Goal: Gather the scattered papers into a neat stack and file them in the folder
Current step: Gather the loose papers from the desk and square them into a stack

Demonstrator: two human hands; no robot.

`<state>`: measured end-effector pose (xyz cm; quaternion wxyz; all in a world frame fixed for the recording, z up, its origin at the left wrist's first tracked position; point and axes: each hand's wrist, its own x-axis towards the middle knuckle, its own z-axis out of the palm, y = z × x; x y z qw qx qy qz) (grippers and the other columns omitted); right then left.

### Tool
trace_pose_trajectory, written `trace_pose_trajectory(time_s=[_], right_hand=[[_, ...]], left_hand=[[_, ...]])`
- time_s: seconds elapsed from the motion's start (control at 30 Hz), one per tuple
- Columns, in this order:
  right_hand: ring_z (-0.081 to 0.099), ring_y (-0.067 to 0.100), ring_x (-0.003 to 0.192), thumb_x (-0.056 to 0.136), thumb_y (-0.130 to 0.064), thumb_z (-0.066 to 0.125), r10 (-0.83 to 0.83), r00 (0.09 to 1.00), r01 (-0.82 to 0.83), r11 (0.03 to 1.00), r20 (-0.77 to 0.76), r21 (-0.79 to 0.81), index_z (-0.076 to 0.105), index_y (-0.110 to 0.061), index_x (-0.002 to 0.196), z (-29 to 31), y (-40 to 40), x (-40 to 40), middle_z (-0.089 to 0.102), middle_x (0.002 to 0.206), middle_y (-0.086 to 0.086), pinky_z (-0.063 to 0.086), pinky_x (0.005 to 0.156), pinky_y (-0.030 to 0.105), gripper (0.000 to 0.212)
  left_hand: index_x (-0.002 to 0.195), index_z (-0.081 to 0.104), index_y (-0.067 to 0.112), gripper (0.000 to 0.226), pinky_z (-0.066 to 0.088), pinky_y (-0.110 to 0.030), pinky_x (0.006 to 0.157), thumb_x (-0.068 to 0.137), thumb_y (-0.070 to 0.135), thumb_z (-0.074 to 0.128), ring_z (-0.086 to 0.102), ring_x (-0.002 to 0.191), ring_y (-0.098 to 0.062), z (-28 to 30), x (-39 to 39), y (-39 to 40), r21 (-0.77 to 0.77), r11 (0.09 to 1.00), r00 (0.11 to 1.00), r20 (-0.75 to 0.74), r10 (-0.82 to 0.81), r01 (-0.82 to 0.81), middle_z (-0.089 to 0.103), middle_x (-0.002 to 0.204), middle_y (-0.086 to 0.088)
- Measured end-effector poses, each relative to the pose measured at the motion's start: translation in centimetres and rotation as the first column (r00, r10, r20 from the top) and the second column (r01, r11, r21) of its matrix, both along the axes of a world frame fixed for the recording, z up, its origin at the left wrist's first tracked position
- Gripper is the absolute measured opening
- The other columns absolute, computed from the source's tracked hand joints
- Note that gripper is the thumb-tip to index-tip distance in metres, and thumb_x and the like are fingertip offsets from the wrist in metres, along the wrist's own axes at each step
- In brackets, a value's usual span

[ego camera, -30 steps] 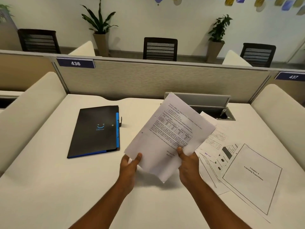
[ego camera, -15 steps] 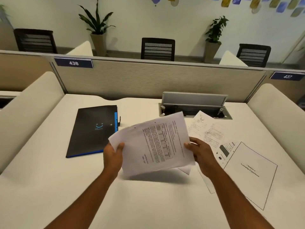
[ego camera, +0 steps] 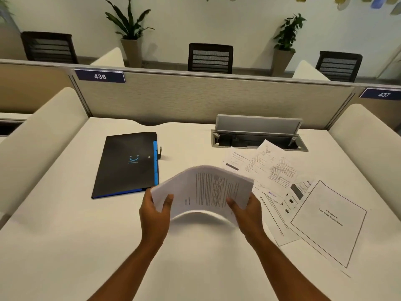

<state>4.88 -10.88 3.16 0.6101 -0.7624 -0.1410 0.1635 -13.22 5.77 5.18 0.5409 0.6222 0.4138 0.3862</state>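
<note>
Our left hand (ego camera: 155, 210) and right hand (ego camera: 247, 210) each grip a side of the bent papers (ego camera: 204, 190) above the desk (ego camera: 65, 246). We should tap the edges even, gently. The black folder (ego camera: 128, 166) lies closed, near our left.

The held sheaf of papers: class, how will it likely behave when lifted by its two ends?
Probably floppy: the sheaf of papers arches between the left hand and right hand. Likely light. The loose sheets may slide apart.
</note>
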Motion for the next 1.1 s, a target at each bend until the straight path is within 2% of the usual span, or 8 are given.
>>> trace_pose_trajectory(time_s=[0.2,0.43,0.53,0.6,0.7,0.83,1.0,1.1], right_hand=[[0.067,0.028,0.111,0.092,-0.013,0.073,0.041,0.998,-0.047,0.99,-0.052,-0.133,0.062,-0.012,0.132,-2.1,-0.5,-1.1,0.071,0.118,0.005,0.058,0.096,0.051,0.042],[0.066,0.006,0.102,0.08,-0.035,0.085,-0.162,0.982,0.169,0.982,0.094,-0.082,0.065,-0.029,0.111,0.4,-0.5,0.9,0.07,0.106,-0.016,0.055,0.081,0.028,0.038],[0.063,0.013,0.096,0.068,-0.04,0.093,-0.226,0.941,0.23,0.973,-0.251,-0.015,0.054,-0.028,0.123,1.2,0.0,0.5,0.063,0.103,-0.011,0.049,0.076,0.027,0.069],[0.064,0.02,0.092,0.062,-0.033,0.094,-0.117,0.828,0.228,0.964,-0.548,0.139,0.06,-0.016,0.114,1.4,0.6,0.4,0.07,0.092,-0.003,0.054,0.082,0.036,0.064],[0.067,0.032,0.114,0.084,-0.007,0.078,0.105,0.68,0.26,0.891,-0.726,0.373,0.064,-0.005,0.126,1.6,1.2,-0.2,0.074,0.118,0.014,0.052,0.104,0.051,0.045],[0.068,0.033,0.119,0.093,0.0,0.066,0.169,0.76,0.243,0.822,-0.628,0.515,0.062,-0.01,0.132,2.7,1.9,-0.1,0.072,0.126,0.015,0.052,0.104,0.055,0.04],[0.073,0.029,0.106,0.089,-0.006,0.073,0.084,0.917,0.099,0.901,-0.391,0.423,0.067,-0.014,0.123,4.6,0.9,1.3,0.076,0.116,0.011,0.059,0.091,0.049,0.035],[0.074,0.026,0.102,0.091,-0.012,0.072,0.087,0.961,0.007,0.941,-0.263,0.339,0.07,-0.018,0.115,5.2,0.5,1.6,0.078,0.11,0.005,0.061,0.087,0.045,0.025]], left_hand=[[0.126,0.048,0.028,0.042,0.055,-0.036,0.081,0.089,0.024,0.067,0.06,0.1,-0.017,-2.9,-0.6,-0.7,-0.124,0.992,0.994,-0.106,0.015,-0.028,0.06,0.109,0.005],[0.107,0.051,0.038,0.028,0.056,-0.026,0.061,0.089,0.028,0.068,0.068,0.082,-0.01,-1.7,-0.3,2.0,-0.212,0.975,0.997,-0.067,0.048,-0.061,0.065,0.097,0.014],[0.111,0.052,0.033,0.03,0.055,-0.036,0.073,0.088,0.026,0.069,0.066,0.085,-0.012,-1.5,0.4,2.0,-0.308,0.949,0.998,-0.02,0.066,-0.069,0.065,0.098,0.012],[0.112,0.054,0.03,0.03,0.054,-0.038,0.076,0.087,0.025,0.07,0.066,0.086,-0.015,-1.5,0.9,1.5,-0.382,0.922,0.996,0.028,0.08,-0.064,0.067,0.099,0.009],[0.111,0.057,0.031,0.029,0.054,-0.033,0.068,0.087,0.023,0.071,0.068,0.088,-0.018,-1.6,1.4,0.2,-0.453,0.891,0.991,0.103,0.08,-0.025,0.069,0.101,0.006],[0.111,0.057,0.031,0.032,0.057,-0.037,0.078,0.085,0.019,0.072,0.067,0.099,-0.02,-2.0,1.3,-0.6,-0.482,0.874,0.984,0.176,0.038,0.053,0.069,0.107,0.006],[0.117,0.052,0.032,0.053,0.05,-0.029,0.084,0.072,0.03,0.081,0.06,0.115,-0.024,-1.1,0.3,1.7,-0.353,0.935,0.992,0.095,0.079,-0.04,0.063,0.115,0.006],[0.133,0.044,0.039,0.071,0.036,-0.048,0.11,0.071,0.053,0.076,0.039,0.138,-0.023,0.2,0.7,2.7,-0.129,0.989,0.987,-0.135,-0.084,0.067,0.047,0.145,0.005]])
